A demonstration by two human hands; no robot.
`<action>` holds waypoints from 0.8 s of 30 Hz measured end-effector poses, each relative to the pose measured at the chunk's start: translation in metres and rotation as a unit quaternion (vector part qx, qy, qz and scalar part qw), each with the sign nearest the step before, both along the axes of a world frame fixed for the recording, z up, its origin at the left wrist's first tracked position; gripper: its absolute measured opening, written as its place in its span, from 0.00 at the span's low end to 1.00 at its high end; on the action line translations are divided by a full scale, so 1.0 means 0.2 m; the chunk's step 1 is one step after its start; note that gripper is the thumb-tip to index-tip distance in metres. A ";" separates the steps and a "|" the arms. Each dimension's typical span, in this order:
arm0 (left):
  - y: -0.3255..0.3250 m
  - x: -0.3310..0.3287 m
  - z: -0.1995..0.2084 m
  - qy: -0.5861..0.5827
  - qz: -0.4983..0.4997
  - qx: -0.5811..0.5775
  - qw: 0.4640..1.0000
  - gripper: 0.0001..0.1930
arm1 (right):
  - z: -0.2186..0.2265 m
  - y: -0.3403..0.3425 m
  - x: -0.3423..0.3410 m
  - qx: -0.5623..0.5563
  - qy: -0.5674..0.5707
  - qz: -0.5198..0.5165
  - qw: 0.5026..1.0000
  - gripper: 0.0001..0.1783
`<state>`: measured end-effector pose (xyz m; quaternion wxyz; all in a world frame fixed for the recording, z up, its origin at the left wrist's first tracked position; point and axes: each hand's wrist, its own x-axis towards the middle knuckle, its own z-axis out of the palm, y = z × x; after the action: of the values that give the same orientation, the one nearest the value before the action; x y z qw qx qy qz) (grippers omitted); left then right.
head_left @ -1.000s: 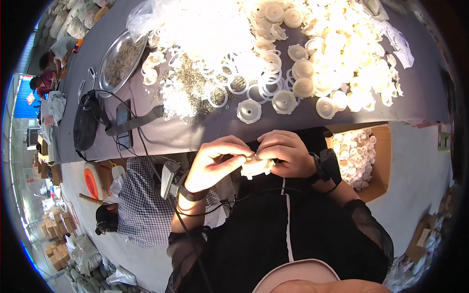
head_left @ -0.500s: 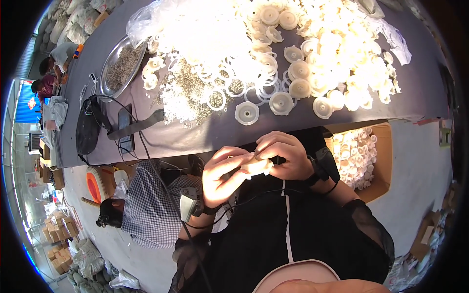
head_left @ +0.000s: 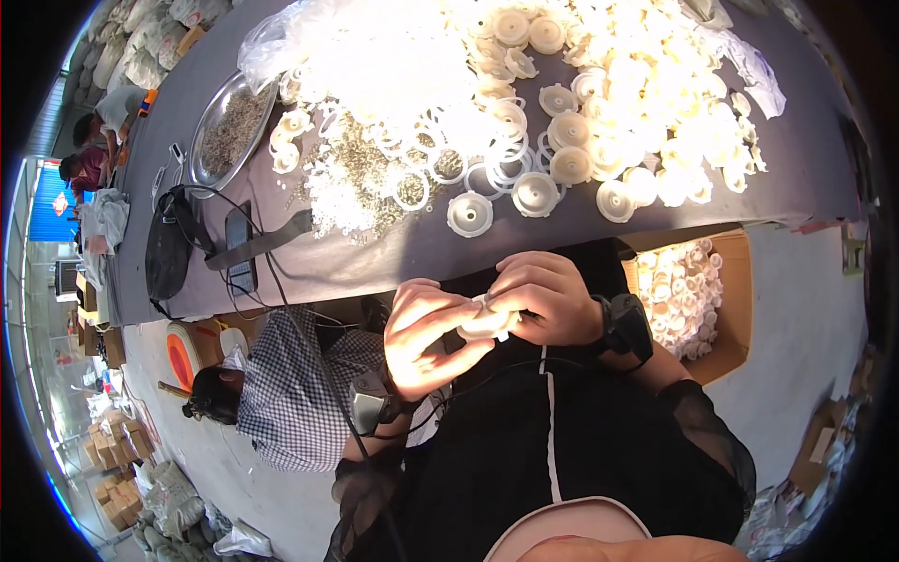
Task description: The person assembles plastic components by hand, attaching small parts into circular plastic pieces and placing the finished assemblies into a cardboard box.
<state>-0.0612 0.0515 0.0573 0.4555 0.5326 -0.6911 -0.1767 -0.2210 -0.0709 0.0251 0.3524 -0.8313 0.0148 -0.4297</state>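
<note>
Just in front of the table edge, both hands hold one white round plastic part (head_left: 488, 324) with small tabs along its rim. My left hand (head_left: 421, 337) has its fingers bent at the part's left side, the thumb stretched below it. My right hand (head_left: 548, 298) pinches the right side between thumb and fingers. The fingers cover much of the part. Closest on the table are two loose white caps (head_left: 469, 214) (head_left: 536, 195), beside thin white rings (head_left: 410, 189) and a heap of small metal pieces (head_left: 361, 201).
Many white caps (head_left: 571, 167) are piled at the table's right, bleached by sunlight. A metal tray (head_left: 195, 155) of small pieces, a phone (head_left: 241, 248) and a black pouch (head_left: 169, 253) lie left. A cardboard box (head_left: 738, 323) holds more caps. A person in checked clothing (head_left: 290, 403) is close on my left.
My left hand has loosened and turned slightly, its thumb now straighter and lower on the part. More of the white part shows between the hands. The right hand stays nearly in place.
</note>
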 end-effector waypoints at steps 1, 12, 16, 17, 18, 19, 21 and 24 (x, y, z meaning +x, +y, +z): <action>-0.01 0.00 -0.01 0.000 0.000 0.000 1.000 0.19 | 0.01 0.00 0.00 -0.008 -0.003 0.006 1.000 0.12; -0.05 -0.11 -0.18 0.336 -0.015 0.049 0.940 0.20 | -0.09 0.02 0.00 0.190 0.019 0.014 0.981 0.12; -0.16 -0.10 -0.18 0.425 -0.025 0.140 0.894 0.10 | -0.12 0.01 -0.02 0.388 0.054 0.011 0.920 0.12; -0.19 -0.08 -0.21 0.437 -0.009 0.167 0.884 0.12 | -0.12 -0.02 -0.03 0.405 0.066 0.004 0.912 0.12; -0.22 -0.07 -0.20 0.457 0.004 0.166 0.874 0.13 | -0.12 -0.05 -0.04 0.463 0.038 0.004 0.886 0.12; -0.26 -0.06 -0.19 0.477 0.017 0.165 0.863 0.14 | -0.10 -0.09 -0.04 0.518 0.009 0.004 0.855 0.12; -0.33 -0.01 -0.23 0.365 0.070 0.133 0.919 0.16 | -0.04 -0.19 -0.07 0.521 0.051 -0.059 0.850 0.14; -0.38 0.04 -0.25 0.234 0.087 0.131 0.959 0.14 | -0.06 -0.36 -0.10 0.426 0.063 -0.157 0.889 0.15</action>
<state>-0.0525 -0.0239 0.0064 0.5443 0.5895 -0.4868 -0.3453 -0.2418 -0.1438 0.0129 0.5990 -0.6135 0.3487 -0.3784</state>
